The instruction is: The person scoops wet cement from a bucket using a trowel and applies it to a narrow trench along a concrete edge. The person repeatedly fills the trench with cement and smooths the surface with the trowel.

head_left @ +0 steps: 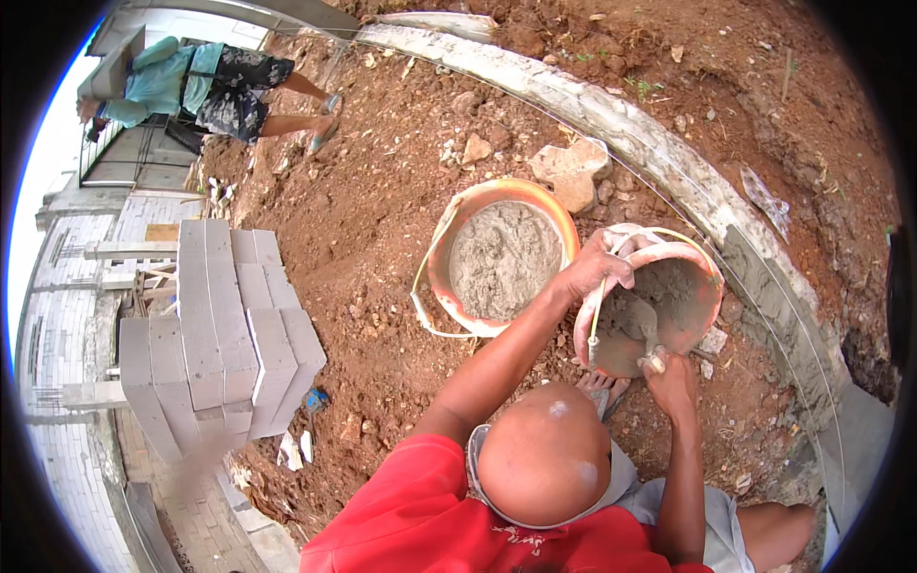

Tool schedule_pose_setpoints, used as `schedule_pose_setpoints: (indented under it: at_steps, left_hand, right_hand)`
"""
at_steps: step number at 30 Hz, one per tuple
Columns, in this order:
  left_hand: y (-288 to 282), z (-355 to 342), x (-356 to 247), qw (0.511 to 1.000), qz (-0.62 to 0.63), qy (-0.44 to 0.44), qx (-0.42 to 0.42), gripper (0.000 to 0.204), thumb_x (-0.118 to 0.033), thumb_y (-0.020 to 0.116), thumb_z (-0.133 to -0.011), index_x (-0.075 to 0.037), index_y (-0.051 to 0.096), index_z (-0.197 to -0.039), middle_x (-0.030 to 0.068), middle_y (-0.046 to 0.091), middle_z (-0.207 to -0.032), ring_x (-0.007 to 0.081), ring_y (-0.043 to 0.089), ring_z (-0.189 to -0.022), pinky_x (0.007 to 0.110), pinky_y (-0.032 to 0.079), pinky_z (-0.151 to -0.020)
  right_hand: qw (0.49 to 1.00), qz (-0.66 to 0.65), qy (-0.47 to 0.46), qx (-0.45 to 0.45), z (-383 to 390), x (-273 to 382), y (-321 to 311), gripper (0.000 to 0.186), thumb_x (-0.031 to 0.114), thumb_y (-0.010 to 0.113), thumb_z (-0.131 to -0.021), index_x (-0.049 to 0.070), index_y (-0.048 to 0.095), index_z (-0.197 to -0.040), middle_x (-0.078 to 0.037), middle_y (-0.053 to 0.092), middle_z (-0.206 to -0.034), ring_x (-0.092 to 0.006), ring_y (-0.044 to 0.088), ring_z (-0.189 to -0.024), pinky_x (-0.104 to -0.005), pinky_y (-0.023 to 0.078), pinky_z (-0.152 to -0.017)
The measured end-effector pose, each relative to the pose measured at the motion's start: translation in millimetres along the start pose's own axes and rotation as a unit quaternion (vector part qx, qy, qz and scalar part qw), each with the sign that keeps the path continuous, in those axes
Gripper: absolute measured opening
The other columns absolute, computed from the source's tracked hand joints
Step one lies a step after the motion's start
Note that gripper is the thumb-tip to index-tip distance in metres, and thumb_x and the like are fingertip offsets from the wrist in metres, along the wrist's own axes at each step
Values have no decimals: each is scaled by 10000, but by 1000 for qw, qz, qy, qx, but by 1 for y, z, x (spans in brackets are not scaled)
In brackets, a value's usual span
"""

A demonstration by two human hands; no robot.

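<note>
My left hand [602, 267] grips the upper left rim of a tilted orange bucket [688, 320], beside its pale handle. My right hand [669, 377] is closed on the handle of a trowel [640, 320], whose blade is inside that bucket among wet grey mortar. To the left, a second orange bucket [555, 232] stands upright on the soil, filled with grey mortar [501, 258], its handle hanging to the side. A bare foot [600, 382] shows below the tilted bucket.
A stack of grey blocks [220, 334] stands left on reddish soil [353, 239]. A curved concrete footing [659, 134] with string runs along the right. A rock [568, 172] lies behind the buckets. At upper left, another person [201, 86] carries a grey block.
</note>
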State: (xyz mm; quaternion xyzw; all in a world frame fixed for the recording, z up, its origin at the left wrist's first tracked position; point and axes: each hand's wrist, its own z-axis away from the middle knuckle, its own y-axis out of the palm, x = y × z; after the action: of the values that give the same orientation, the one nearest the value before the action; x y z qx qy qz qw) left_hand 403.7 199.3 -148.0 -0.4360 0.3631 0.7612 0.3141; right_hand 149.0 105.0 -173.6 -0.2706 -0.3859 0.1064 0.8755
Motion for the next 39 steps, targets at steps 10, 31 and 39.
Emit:
schedule_pose_setpoints:
  at_steps: [10, 31, 39]
  left_hand:
    - [9, 5, 21, 996, 12, 83, 5, 489, 21, 715, -497, -29, 747, -982, 26, 719, -946, 142, 645, -881, 307, 540, -794]
    - [51, 3, 19, 996, -53, 68, 14, 341, -33, 726, -576, 23, 777, -908, 41, 717, -914, 146, 617, -893, 301, 489, -829]
    - [12, 9, 28, 996, 25, 84, -25, 691, -148, 706, -488, 84, 737, -1138, 184, 728, -1225, 292, 623, -1188, 394, 373, -1162]
  right_hand:
    - [989, 36, -133, -51, -15, -11, 10, 281, 158, 706, -926, -80, 698, -1076, -253, 740, -878, -438, 731, -821, -505, 555, -739]
    - [967, 245, 59, 39, -42, -21, -60, 322, 211, 647, -889, -60, 765, -1017, -302, 744, -1009, -446, 746, -959, -509, 584, -868]
    - [993, 44, -19, 104, -32, -52, 7, 428, 286, 707, -922, -127, 714, -1036, -370, 705, -1045, -494, 706, -1036, -517, 557, -917]
